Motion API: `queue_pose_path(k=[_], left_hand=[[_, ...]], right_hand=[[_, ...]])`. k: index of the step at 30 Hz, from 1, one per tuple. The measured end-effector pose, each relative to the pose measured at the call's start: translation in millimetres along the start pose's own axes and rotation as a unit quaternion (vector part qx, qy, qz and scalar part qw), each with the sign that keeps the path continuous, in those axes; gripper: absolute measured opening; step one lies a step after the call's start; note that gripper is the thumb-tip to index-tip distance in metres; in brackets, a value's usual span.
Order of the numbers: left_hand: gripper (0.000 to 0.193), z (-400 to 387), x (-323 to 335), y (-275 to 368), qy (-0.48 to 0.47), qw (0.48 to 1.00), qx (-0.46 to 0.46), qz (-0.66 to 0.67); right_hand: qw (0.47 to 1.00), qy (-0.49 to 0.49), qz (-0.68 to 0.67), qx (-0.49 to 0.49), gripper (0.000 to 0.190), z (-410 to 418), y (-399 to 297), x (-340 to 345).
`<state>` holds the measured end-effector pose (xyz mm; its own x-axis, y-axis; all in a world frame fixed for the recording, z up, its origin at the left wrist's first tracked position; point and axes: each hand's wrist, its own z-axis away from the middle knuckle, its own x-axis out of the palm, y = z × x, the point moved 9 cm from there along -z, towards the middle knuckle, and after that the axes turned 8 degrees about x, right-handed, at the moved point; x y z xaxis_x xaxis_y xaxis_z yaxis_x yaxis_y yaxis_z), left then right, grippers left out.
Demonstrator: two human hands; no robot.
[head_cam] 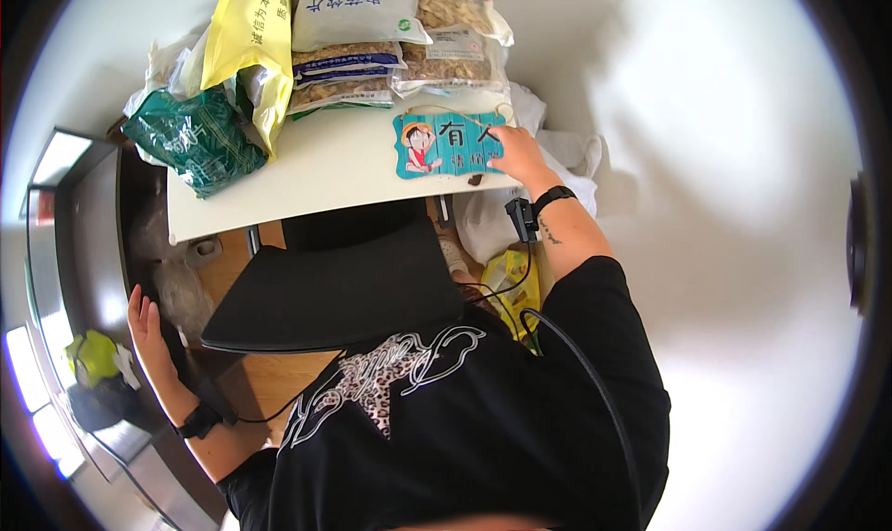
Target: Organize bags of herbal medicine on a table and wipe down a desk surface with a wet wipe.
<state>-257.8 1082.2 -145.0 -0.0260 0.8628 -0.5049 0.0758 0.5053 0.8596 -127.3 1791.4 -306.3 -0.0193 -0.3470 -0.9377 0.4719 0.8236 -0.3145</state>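
Observation:
A turquoise hanging sign (449, 156) with a cartoon figure in a straw hat and dark writing lies at the right end of the white table (334, 172). Its twine cord loops above the top edge. My right hand (519, 156) grips the sign's right edge, with fingertips over the front face and part of the writing covered. A small dark object (475, 180) shows just below the sign. Off to the left, away from the table, my left hand (150, 339) is empty with its fingers extended, near a dark cabinet.
Plastic packs of dried plant pieces (446, 67) are stacked at the back, with a white pack (355, 12) on top. A yellow bag (254, 36) and a green bag (191, 141) stand left. A black chair (341, 280) sits before me; white bags (488, 224) lie below right.

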Motion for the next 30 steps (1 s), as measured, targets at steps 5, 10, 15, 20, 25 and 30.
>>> queue_pose_path(k=[5, 10, 15, 20, 25, 30], left_hand=[[0.044, 98, -8, 15, 0.117, 0.991, -0.06, 0.013], [0.043, 166, 34, 64, 0.164, 0.98, -0.108, -0.024], [0.043, 199, 60, 70, 0.185, 0.977, -0.108, -0.012], [0.043, 212, 78, 91, 0.17, 0.98, -0.099, -0.028], [0.043, 213, 80, 94, 0.178, 0.98, -0.089, 0.003], [0.042, 203, 90, 97, 0.162, 0.983, -0.08, 0.029]], right_hand=[[0.983, -0.065, 0.144, -0.095, 0.102, -43, 11, 17], [0.97, -0.07, 0.181, -0.15, 0.115, -67, 35, 28], [0.961, -0.094, 0.193, -0.176, 0.119, -84, 38, 30], [0.956, -0.101, 0.215, -0.174, 0.099, -82, 38, 14], [0.975, -0.028, 0.122, -0.186, 0.068, -60, 37, -23], [0.977, -0.087, -0.04, -0.188, 0.034, -35, 33, -61]])
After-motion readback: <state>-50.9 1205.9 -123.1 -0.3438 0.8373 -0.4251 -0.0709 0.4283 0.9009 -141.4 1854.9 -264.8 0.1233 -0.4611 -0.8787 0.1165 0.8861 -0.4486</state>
